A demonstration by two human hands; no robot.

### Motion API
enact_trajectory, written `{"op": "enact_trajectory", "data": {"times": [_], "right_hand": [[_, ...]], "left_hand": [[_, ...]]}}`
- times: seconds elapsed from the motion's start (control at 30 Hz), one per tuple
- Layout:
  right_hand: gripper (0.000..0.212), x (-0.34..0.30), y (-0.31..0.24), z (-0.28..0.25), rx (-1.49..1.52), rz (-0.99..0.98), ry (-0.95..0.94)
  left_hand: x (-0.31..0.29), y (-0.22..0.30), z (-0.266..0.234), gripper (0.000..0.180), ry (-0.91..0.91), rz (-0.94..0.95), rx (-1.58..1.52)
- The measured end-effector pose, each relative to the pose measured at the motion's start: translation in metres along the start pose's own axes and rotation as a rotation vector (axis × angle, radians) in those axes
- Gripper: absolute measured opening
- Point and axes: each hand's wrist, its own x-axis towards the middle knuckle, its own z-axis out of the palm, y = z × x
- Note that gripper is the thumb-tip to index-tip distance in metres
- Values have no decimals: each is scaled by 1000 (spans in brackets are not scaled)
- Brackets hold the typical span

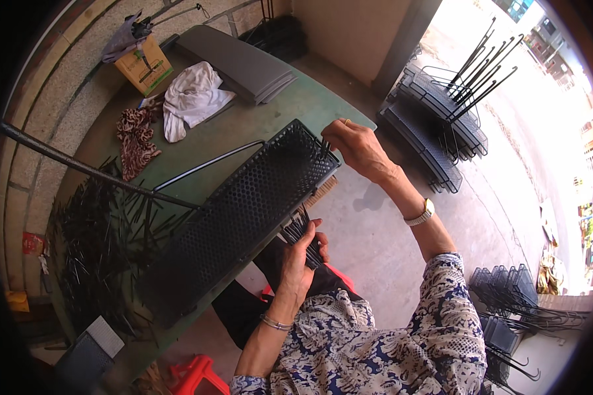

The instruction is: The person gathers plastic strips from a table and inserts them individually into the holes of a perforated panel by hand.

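Observation:
A long black perforated metal tray (244, 187) with a wire rim lies slantwise on the green table, its near side at the table's edge. Below its right part, my left hand (301, 253) is closed round a bundle of thin black metal strips (296, 227), whose ends stick out above and below the fingers. My right hand (361, 148) is at the tray's far right corner with thumb and fingers pinched together. Short dark pieces (325, 150) show just under those fingertips, but I cannot tell whether they are gripped or part of the tray.
Loose black strips (92, 230) are heaped on the green table's (316, 99) left side. Grey panels (237, 62), a white cloth (194, 99), a patterned cloth (137, 141) and a cardboard box (145, 66) lie farther back. Finished-looking black racks (435, 118) stand on the floor at right; a red stool (197, 375) is below.

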Motion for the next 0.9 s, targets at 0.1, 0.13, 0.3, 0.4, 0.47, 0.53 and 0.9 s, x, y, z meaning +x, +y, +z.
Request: {"op": "enact_trajectory", "data": {"times": [0.1, 0.13, 0.3, 0.4, 0.47, 0.53, 0.9], "right_hand": [[5, -2, -2, -2, 34, 53, 2], [6, -2, -3, -2, 54, 62, 16], [9, -3, 0, -1, 60, 40, 46], [9, -4, 2, -1, 58, 31, 54], [9, -4, 2, 0, 42, 24, 62], [9, -4, 2, 1, 55, 15, 82], [8, -3, 2, 3, 32, 26, 102]], "left_hand": [[-1, -1, -1, 28, -3, -4, -3], [-1, -1, -1, 28, -2, -3, -5], [-1, -3, -1, 32, 11, 4, -19], [-3, -3, 0, 32, 19, 12, -11], [-3, -3, -2, 32, 9, 20, -14], [-4, -4, -2, 33, -2, 27, -16], [-6, -5, -1, 32, 0, 8, -20]]}}
